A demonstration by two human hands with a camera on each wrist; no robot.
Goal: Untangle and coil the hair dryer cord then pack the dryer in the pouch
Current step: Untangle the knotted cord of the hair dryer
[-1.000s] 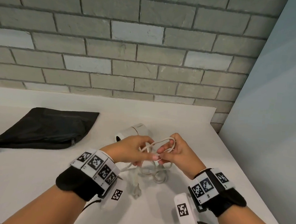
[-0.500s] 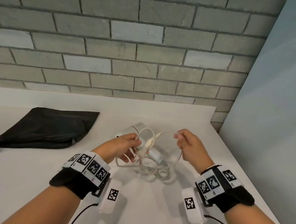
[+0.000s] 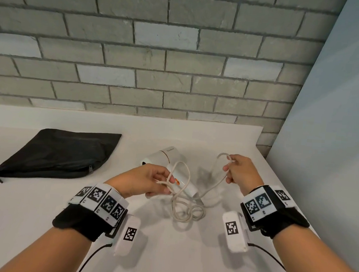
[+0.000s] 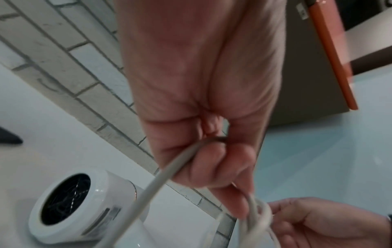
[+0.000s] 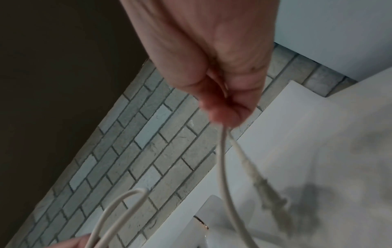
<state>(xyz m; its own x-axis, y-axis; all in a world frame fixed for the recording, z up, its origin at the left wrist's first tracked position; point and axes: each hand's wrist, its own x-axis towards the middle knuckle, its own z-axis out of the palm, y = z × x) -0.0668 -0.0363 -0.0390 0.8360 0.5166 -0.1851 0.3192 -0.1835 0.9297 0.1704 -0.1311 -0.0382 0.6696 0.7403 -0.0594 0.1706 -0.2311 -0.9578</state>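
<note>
A white hair dryer [image 3: 168, 160] lies on the white table [image 3: 43, 211], its dark grille [image 4: 63, 199] showing in the left wrist view. Its pale cord [image 3: 187, 210] sits in tangled loops in front of the dryer. My left hand [image 3: 148, 180] pinches a crossing of cord strands [image 4: 148, 189] just above the dryer's handle. My right hand [image 3: 239, 169] holds a bend of the cord [image 5: 222, 159] raised to the right, and a strand sags from it down to the loops. The black pouch [image 3: 57, 153] lies flat at the left.
A grey brick wall [image 3: 158, 61] runs along the table's back. A pale blue panel [image 3: 331, 145] stands along the right edge. Black cables [image 3: 268, 254] trail from my wrist cameras near the front of the table.
My hands, joined over the tangle a second ago, have drawn apart. The right hand has pulled its bend of cord out to the right and up, while the left keeps its pinch.
</note>
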